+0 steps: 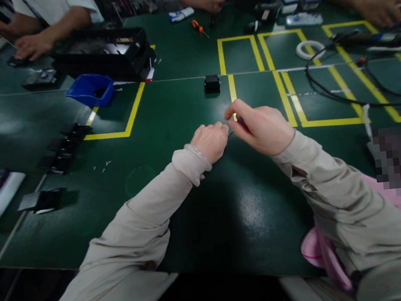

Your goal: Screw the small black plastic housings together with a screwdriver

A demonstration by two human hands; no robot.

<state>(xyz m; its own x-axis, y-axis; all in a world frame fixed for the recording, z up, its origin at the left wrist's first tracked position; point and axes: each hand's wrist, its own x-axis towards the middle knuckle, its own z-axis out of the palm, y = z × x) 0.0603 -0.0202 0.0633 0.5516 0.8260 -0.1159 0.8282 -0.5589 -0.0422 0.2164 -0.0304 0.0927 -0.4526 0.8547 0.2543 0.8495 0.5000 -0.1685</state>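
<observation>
Over the middle of the green table point(208, 230), my two hands come close together. My left hand point(209, 142) is closed, knuckles up, and hides whatever lies in its fingers. My right hand point(264, 128) has its thumb and fingers curled in a pinch around a small dark object, mostly covered by the fingers. A thin dark shaft point(230, 134) bridges the gap between the hands; its kind cannot be made out. Beyond them a small black block point(212, 84) sits by itself on the table.
Left are a blue bin point(91, 90), a row of black parts point(63, 147) and a black tray point(106, 55). A cable point(325, 88) and white ring point(310, 50) lie right. An orange screwdriver point(198, 27) is at the back, near co-workers' hands. Pink fabric point(324, 257) hangs front right.
</observation>
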